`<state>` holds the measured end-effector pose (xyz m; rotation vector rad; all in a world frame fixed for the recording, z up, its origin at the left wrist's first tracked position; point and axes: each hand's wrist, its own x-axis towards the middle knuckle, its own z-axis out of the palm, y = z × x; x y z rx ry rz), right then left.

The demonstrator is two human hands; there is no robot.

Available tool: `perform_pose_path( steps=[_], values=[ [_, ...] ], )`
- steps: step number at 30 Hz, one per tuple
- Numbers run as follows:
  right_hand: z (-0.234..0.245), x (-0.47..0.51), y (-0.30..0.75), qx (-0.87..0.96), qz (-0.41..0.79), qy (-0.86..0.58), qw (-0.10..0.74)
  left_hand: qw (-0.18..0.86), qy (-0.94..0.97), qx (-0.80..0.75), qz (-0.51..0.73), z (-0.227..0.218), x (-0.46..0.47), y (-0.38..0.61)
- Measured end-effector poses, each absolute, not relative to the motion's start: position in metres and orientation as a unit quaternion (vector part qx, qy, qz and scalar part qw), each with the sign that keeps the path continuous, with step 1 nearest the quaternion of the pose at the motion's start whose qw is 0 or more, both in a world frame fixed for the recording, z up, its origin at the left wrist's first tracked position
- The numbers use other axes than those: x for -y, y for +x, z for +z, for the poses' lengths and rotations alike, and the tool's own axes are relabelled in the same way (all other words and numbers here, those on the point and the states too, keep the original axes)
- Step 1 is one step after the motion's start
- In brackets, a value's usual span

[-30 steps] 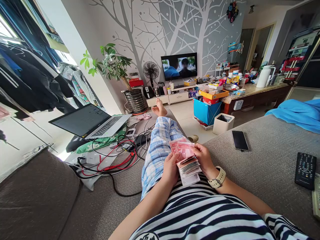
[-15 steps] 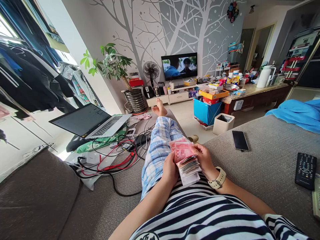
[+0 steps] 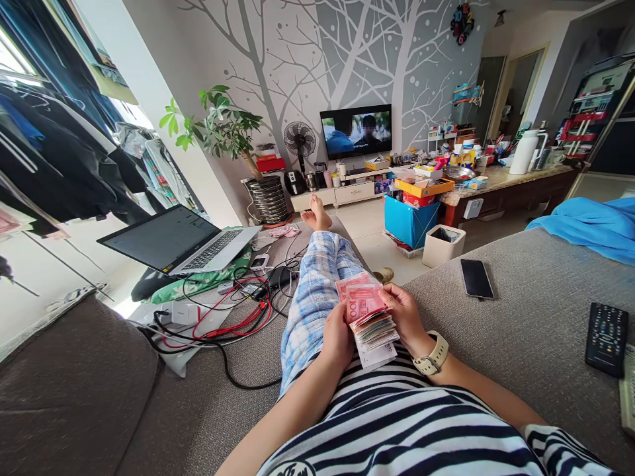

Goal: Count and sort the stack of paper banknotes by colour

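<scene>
A thick folded wad of banknotes (image 3: 373, 330) lies between my two hands, above my lap. Red 100 notes (image 3: 360, 296) fan out at its far side, and a pale note sticks out below, toward my striped shirt. My left hand (image 3: 338, 337) is closed on the wad's left edge. On the other side my right hand (image 3: 404, 317), with a cream watch (image 3: 431, 355) on its wrist, pinches the upper right of the red notes. The fingers beneath the wad are hidden.
To the left, an open laptop (image 3: 178, 241) rests on a green cushion beside tangled cables (image 3: 243, 324). A phone (image 3: 476, 278) and a remote control (image 3: 606, 338) lie on the sofa at right. Beyond it stand a beige bin (image 3: 443, 246) and a blue box (image 3: 409, 221).
The right fingers and the top red note have shifted very slightly. Both hands stay in place around the wad.
</scene>
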<state>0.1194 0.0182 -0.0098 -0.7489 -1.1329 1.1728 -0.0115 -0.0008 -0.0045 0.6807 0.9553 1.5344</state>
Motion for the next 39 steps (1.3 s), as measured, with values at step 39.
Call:
perform_pose_path(
  steps=[39],
  values=[
    [-0.010,-0.020,0.121,0.521,0.510,-0.311,0.610,0.577,0.278,-0.410,0.649,-0.014,-0.004,-0.014]
  ],
)
